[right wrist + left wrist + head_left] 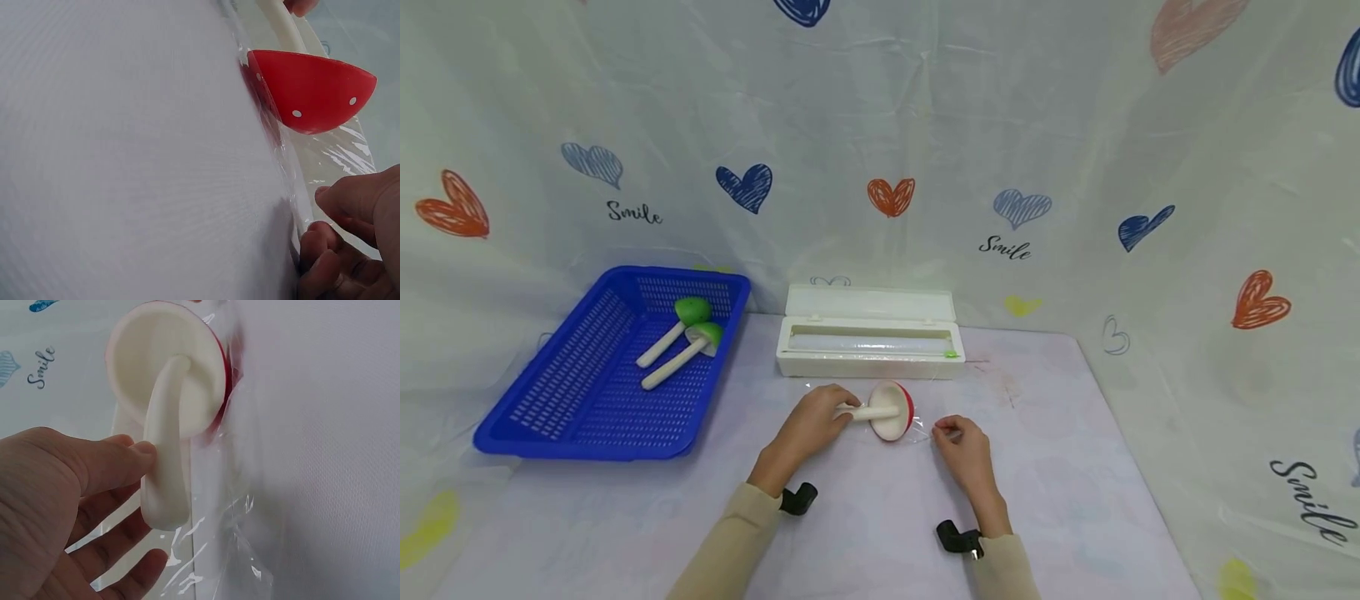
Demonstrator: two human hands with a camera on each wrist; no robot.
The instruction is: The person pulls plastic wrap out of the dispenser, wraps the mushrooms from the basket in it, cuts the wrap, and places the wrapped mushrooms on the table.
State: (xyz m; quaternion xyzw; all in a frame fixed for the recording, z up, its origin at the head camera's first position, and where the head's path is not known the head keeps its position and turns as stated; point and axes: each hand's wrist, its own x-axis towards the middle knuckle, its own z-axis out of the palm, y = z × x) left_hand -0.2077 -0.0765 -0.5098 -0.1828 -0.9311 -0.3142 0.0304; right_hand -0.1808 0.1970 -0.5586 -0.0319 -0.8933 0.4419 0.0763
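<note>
A toy mushroom with a red, white-dotted cap (312,90) lies on its side on a sheet of clear plastic film (206,550) on the table. Its cream underside faces left in the head view. My left hand (812,421) pinches the white stem (165,450) between thumb and fingers. To the right of the cap is my right hand (964,450), its fingers (322,240) loosely bent at the film's edge. Its thumb stands apart from the fingertips in the right wrist view, with nothing plainly held between them.
Behind the hands stands a white box (868,362) with its lid raised and a roll of film (868,342) inside. A blue basket (580,446) at the left holds two green-capped mushrooms (692,310). A heart-printed sheet (1075,150) hangs behind the table (1060,517).
</note>
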